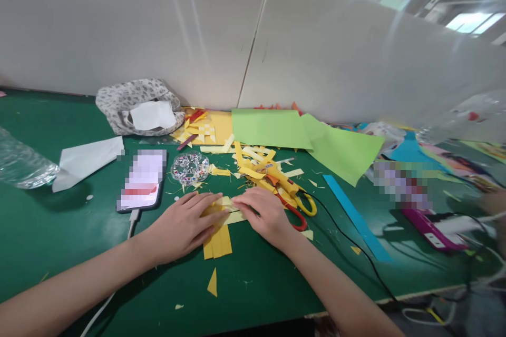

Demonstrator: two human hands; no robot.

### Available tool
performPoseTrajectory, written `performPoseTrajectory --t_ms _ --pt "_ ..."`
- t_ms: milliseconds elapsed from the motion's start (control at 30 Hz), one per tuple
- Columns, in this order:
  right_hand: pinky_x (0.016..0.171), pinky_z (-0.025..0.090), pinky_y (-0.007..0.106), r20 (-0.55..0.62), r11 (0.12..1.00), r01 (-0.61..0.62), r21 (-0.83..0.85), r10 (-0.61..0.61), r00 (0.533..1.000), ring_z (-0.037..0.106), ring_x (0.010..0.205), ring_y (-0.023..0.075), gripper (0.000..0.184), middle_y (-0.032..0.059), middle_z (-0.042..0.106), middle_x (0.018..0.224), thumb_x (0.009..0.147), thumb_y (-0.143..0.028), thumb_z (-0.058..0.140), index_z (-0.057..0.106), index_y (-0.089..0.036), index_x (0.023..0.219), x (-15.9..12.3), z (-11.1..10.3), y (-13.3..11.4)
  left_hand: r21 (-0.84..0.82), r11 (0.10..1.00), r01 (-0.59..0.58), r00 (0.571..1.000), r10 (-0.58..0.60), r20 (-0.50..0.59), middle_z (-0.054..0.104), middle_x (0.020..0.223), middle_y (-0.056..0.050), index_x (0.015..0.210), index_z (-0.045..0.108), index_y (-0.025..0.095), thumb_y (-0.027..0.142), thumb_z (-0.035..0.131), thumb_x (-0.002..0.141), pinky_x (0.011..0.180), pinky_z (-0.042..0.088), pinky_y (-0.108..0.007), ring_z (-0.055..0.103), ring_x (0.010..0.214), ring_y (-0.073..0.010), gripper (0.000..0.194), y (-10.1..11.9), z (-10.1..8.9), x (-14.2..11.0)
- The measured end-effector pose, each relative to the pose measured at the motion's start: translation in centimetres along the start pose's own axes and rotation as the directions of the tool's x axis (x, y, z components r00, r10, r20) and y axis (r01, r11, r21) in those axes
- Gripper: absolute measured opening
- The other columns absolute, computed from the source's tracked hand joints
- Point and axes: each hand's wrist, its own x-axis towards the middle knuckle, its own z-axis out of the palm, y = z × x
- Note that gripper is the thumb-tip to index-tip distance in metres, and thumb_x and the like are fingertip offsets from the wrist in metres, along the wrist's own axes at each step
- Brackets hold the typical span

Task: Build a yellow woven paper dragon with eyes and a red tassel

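Observation:
My left hand lies with its fingers stretched over a small piece of woven yellow paper strips, pressing it to the table. My right hand is closed, its fingertips pinching a pale yellow paper strip that crosses the darker ones. The fingers partly cover the weave, so its middle is hidden. Just beyond my right hand are scissors with red and yellow handles and a yellow glue gun with a black cord. A loose yellow triangle of paper lies nearer to me.
A charging phone lies left, beside a round bead box. Behind stand a patterned cloth bag and green paper sheets. At right are a blue strip, a magenta power strip and part of another person's hand.

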Motion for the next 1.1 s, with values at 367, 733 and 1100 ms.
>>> performPoseTrajectory --t_ms 367,733,1100 --pt "0.069 0.050 0.034 -0.255 0.920 -0.287 -0.268 0.220 0.942 0.058 0.075 0.0182 0.027 0.0039 0.063 0.077 0.081 -0.023 0.060 0.059 -0.020 0.107 0.4 -1.4 1.6 -0.066 0.998 0.010 1.000 -0.011 -0.013 0.050 0.130 -0.009 0.130 0.044 0.025 0.027 0.038 0.094 0.093 0.043 -0.042 0.049 0.115 -0.0244 0.036 0.0 -0.1 0.0" --pt "0.077 0.049 0.041 0.221 0.905 -0.159 -0.394 0.261 0.940 0.061 0.090 0.0240 0.017 0.0051 0.069 0.095 0.076 -0.023 0.065 0.068 -0.023 0.093 5.5 -3.7 4.1 -0.074 0.997 0.001 1.000 -0.002 -0.023 0.052 0.127 -0.010 0.126 0.047 0.021 0.027 0.039 0.093 0.092 0.045 -0.043 0.050 0.114 -0.0250 0.034 0.0 -0.2 0.0" --pt "0.068 0.049 0.033 0.434 0.921 -0.357 -0.160 0.390 0.812 0.063 0.077 0.0169 0.016 0.0021 0.067 0.091 0.068 -0.012 0.066 0.062 -0.022 0.080 9.5 -3.6 5.9 -0.063 0.998 -0.009 0.999 0.006 -0.040 0.055 0.122 -0.010 0.120 0.051 0.017 0.027 0.036 0.094 0.093 0.044 -0.041 0.051 0.113 -0.0245 0.031 0.0 0.1 -0.2"
